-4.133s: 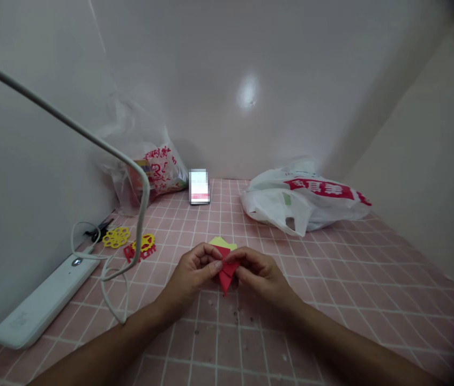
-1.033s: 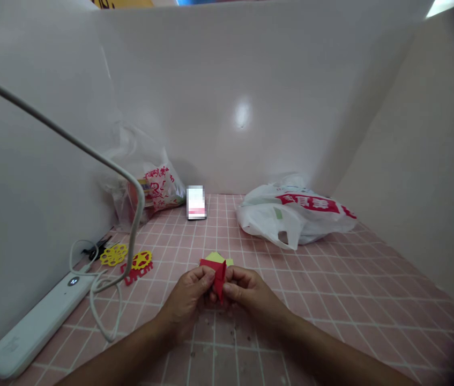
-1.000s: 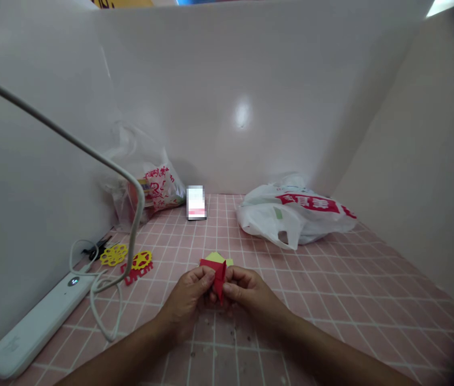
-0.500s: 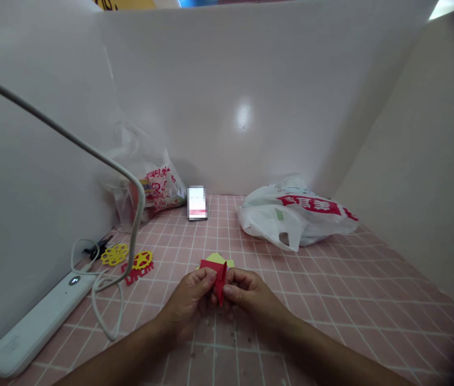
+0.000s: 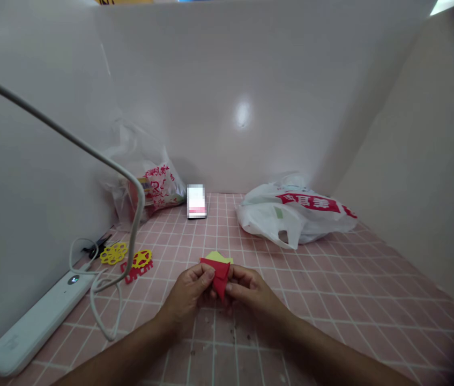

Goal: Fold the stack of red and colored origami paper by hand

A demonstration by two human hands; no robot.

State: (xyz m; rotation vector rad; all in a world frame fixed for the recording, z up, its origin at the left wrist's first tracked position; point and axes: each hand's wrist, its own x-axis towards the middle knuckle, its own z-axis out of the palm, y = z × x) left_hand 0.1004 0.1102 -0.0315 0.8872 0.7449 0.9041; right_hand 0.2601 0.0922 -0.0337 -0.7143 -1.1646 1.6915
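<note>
A piece of folded red paper (image 5: 219, 273) is held between my two hands, its narrow point facing down toward me. My left hand (image 5: 190, 289) pinches its left side, thumb on top. At its right edge my right hand (image 5: 248, 289) grips it between thumb and fingers. Just behind the red paper lies yellow paper (image 5: 215, 255), partly covered by it. Some of the fingers under the red paper are hidden.
To the left are yellow cut-out shapes (image 5: 114, 253), a red cut-out piece (image 5: 133, 273), black-handled scissors (image 5: 97, 249) and a white power bank-like bar (image 5: 36, 324) with a cable (image 5: 140, 203). Plastic bags (image 5: 291, 212) and a phone (image 5: 196, 201) stand near the back wall.
The red paper's right part, seen nearly edge-on before, now lies flatter and shows a folded face. Both hands keep their hold and have hardly moved.
</note>
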